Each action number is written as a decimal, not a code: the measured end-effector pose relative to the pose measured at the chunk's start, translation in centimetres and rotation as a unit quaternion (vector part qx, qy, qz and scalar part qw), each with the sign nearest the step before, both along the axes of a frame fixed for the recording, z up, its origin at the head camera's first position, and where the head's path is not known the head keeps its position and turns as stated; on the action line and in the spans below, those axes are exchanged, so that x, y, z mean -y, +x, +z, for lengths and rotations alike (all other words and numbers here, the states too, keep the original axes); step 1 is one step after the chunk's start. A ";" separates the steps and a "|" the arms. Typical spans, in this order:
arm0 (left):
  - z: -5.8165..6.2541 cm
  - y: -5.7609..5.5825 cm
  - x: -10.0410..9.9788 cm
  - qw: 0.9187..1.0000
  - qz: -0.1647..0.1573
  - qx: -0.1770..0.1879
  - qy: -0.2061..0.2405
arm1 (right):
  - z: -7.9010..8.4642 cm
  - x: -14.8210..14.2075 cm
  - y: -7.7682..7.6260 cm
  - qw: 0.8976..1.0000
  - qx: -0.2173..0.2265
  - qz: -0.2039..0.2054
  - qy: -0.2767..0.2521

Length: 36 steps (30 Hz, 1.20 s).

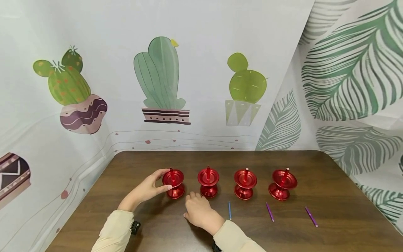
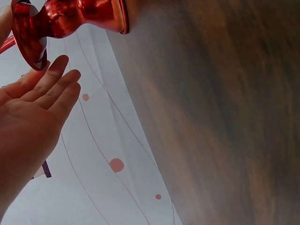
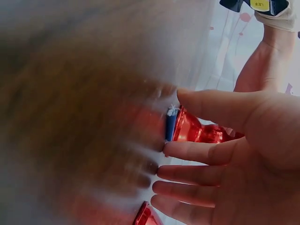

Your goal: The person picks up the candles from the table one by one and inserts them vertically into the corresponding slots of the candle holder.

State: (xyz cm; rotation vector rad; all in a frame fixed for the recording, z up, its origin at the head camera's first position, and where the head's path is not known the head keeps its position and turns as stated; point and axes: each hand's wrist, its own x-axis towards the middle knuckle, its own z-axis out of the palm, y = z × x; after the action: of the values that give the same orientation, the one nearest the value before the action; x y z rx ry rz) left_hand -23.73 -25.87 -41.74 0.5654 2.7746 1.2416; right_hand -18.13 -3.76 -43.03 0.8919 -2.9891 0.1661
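My left hand (image 1: 149, 187) holds the leftmost red candle holder (image 1: 177, 190) by its dish, thumb in front and fingers behind. That shiny holder stands upright on the table, a thin red stem rising from its dish. In the left wrist view, the fingers (image 2: 42, 89) lie fairly straight against the dish rim (image 2: 29, 40). My right hand (image 1: 199, 211) is low over the table, between the first two holders and nearer me. A blue candle (image 3: 170, 125) with a whitish wick lies between its spread thumb and forefinger in the right wrist view; a firm pinch does not show.
Three more red candle holders, the second (image 1: 208, 182), third (image 1: 245, 183) and fourth (image 1: 282, 183), stand in a row to the right. Before them lie a blue candle (image 1: 230, 210) and two purple candles (image 1: 269, 212) (image 1: 311, 216) on the brown table (image 1: 343, 196). A printed cloth (image 1: 201, 84) hangs behind.
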 end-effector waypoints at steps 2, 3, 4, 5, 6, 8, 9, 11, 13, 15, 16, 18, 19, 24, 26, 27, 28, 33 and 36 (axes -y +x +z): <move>0.0 0.0 0.0 1.000 -0.003 -0.003 0.001 | -0.1 0.2 -0.1 1.000 -0.018 0.003 -0.001; 0.0 0.0 0.0 1.000 -0.003 -0.003 0.002 | -0.1 0.2 -0.1 1.000 -0.026 0.004 -0.001; 0.0 0.0 0.0 1.000 -0.004 -0.005 0.002 | -0.2 0.3 -0.1 0.999 -0.033 0.004 0.000; 0.0 0.0 0.0 1.000 -0.005 -0.005 0.004 | -0.2 0.3 -0.1 0.999 -0.039 0.004 0.001; 0.0 0.0 0.0 1.000 -0.008 -0.008 0.005 | -0.2 0.4 -0.2 0.999 -0.043 0.002 0.003; 0.0 0.1 0.0 1.000 -0.010 -0.011 0.006 | -0.2 0.6 -0.2 0.999 -0.049 0.000 0.011; 0.0 0.1 0.0 1.000 -0.008 -0.009 0.008 | -0.2 0.7 -0.2 0.999 -0.050 -0.002 0.016; 0.0 0.1 0.0 1.000 -0.008 -0.007 0.008 | -0.1 0.8 -0.1 0.998 -0.052 -0.002 0.022; 0.0 0.0 0.0 1.000 -0.004 -0.002 0.008 | 0.0 0.8 -0.1 0.998 -0.052 -0.001 0.031; -0.1 0.0 0.0 1.000 -0.002 0.002 0.007 | 0.0 0.7 -0.1 0.998 -0.053 0.000 0.035; -0.1 0.0 0.0 1.000 -0.002 0.002 0.007 | 0.1 0.7 0.0 0.998 -0.050 0.002 0.035; -0.1 0.0 0.0 1.000 -0.002 0.001 0.007 | 0.1 0.6 -0.1 0.999 -0.042 0.005 0.034; -0.1 0.0 0.0 1.000 -0.002 0.001 0.007 | 0.1 0.5 -0.1 0.999 -0.037 0.007 0.031; -0.2 0.1 0.0 1.000 -0.002 -0.001 0.011 | 0.5 0.1 -0.3 1.000 -0.006 0.019 0.004; -0.2 0.2 0.0 1.000 -0.004 -0.002 0.013 | 0.8 -0.1 -0.3 0.999 0.000 0.027 -0.018; -0.3 0.2 0.0 1.000 -0.007 -0.004 0.014 | 0.9 -0.2 -0.4 0.999 0.000 0.031 -0.033; -0.3 0.2 0.0 1.000 -0.009 -0.007 0.014 | 1.0 -0.4 -0.5 0.998 -0.002 0.037 -0.051; -0.2 0.0 0.1 1.000 -0.015 -0.020 0.014 | 2.2 -0.9 -0.8 0.985 0.006 0.057 -0.161; -0.3 0.0 0.0 1.000 -0.010 -0.015 0.015 | 2.9 -1.1 -1.0 0.973 0.034 0.059 -0.222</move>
State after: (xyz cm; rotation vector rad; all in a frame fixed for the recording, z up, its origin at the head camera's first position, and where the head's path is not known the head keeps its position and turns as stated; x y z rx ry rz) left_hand -23.75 -25.91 -42.07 0.6178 2.7713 1.2832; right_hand -19.11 -2.68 -40.16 1.0160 -2.7707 0.8436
